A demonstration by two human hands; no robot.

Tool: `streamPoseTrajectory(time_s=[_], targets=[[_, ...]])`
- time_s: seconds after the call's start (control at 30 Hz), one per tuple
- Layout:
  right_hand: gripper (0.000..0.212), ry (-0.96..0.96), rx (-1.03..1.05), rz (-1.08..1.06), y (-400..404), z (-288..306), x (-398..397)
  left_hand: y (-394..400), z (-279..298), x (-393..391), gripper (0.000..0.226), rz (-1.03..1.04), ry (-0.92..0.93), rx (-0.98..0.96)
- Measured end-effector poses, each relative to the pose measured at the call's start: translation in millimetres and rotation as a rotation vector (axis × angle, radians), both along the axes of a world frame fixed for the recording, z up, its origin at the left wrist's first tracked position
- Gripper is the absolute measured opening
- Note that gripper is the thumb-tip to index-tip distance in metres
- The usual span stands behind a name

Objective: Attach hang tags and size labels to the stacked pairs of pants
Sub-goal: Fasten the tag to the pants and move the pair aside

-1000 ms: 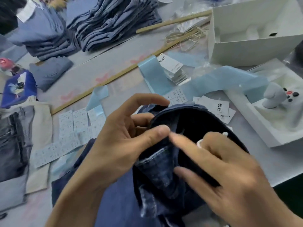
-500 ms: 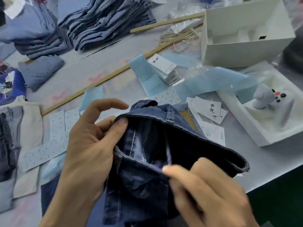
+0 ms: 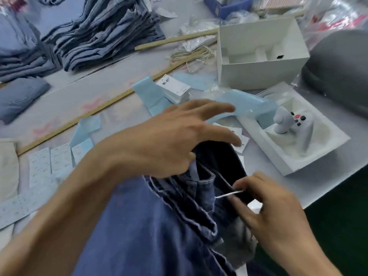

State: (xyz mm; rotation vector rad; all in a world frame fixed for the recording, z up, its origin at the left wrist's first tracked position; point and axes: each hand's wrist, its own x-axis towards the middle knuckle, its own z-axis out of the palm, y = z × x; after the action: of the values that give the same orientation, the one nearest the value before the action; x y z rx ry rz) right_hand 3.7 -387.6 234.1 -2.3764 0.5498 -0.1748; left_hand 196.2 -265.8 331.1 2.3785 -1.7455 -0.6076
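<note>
A pair of dark blue jeans (image 3: 151,226) lies in front of me, its waistband end bunched near the table's front edge. My right hand (image 3: 266,208) pinches a thin white string (image 3: 229,194) that comes out of the waistband. My left hand (image 3: 175,140) stretches over the jeans with fingers spread and straight, above loose white hang tags (image 3: 244,139). A stack of hang tags (image 3: 175,90) sits further back on blue backing paper. Sheets of size labels (image 3: 49,164) lie at the left. Stacks of folded jeans (image 3: 103,32) fill the far left.
A long wooden ruler (image 3: 83,116) crosses the table diagonally. An open white box (image 3: 258,74) stands at the back right, with a white tray (image 3: 282,164) holding a white game controller (image 3: 292,124) in front of it. A coil of beige strings (image 3: 191,56) lies behind.
My left hand let go of the waistband and reached forward to the right over the tags. My right hand now pinches a white string pulled out from the jeans.
</note>
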Motion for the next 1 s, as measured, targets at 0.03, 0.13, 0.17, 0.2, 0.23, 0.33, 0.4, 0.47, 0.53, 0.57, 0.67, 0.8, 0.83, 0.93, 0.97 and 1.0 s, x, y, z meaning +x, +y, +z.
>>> streamPoseTrajectory(time_s=[0.03, 0.13, 0.17, 0.2, 0.23, 0.33, 0.4, 0.47, 0.53, 0.57, 0.67, 0.8, 0.83, 0.93, 0.97, 1.0], targets=[[0.022, -0.102, -0.075, 0.008, 5, 2, -2, -19, 0, -1, 0.071, -0.056, 0.029, 0.051], [0.024, -0.306, -0.235, 0.056, 27, 6, -13, -52, -5, -5, 0.022, -0.099, -0.036, 0.233], [0.03, -0.344, -0.247, 0.067, 34, 5, -17, -54, -9, -3, 0.008, -0.136, -0.099, 0.281], [0.034, -0.374, -0.249, 0.073, 39, 3, -21, -52, -9, -1, 0.008, -0.184, -0.148, 0.318], [0.034, -0.391, -0.244, 0.077, 42, 1, -24, -47, -8, 3, 0.015, -0.223, -0.169, 0.344], [0.019, -0.424, -0.177, 0.037, 42, -12, -33, -19, 2, 11, 0.027, -0.263, -0.05, 0.373], [0.013, -0.421, -0.045, -0.013, 36, -15, -37, 0, 5, 10, 0.035, -0.304, -0.069, 0.291], [0.02, -0.415, 0.106, -0.083, 26, -12, -37, 20, 3, 6, 0.034, -0.313, -0.126, 0.185], [0.023, -0.408, 0.168, -0.101, 14, -7, -32, 33, -4, 1, 0.032, -0.294, -0.158, 0.118], [0.021, -0.409, 0.166, -0.09, 8, -3, -28, 38, -7, -1, 0.032, -0.28, -0.152, 0.098], [0.023, -0.411, 0.191, -0.016, -8, 10, -14, 50, -15, -6, 0.035, -0.219, -0.104, 0.08], [0.022, -0.35, 0.038, 0.177, -11, 19, 11, 60, -23, -12, 0.034, -0.161, -0.109, 0.054], [0.025, -0.351, -0.01, 0.209, -10, 20, 16, 61, -25, -13, 0.034, -0.145, -0.115, 0.039], [0.024, -0.383, -0.057, 0.371, -6, 23, 27, 62, -34, -8, 0.037, -0.077, -0.025, 0.003], [0.023, -0.374, -0.077, 0.439, -7, 21, 30, 62, -37, -5, 0.04, -0.034, 0.067, -0.009], [0.02, -0.349, -0.113, 0.488, -10, 18, 34, 63, -41, -1, 0.041, 0.015, 0.17, -0.023]])
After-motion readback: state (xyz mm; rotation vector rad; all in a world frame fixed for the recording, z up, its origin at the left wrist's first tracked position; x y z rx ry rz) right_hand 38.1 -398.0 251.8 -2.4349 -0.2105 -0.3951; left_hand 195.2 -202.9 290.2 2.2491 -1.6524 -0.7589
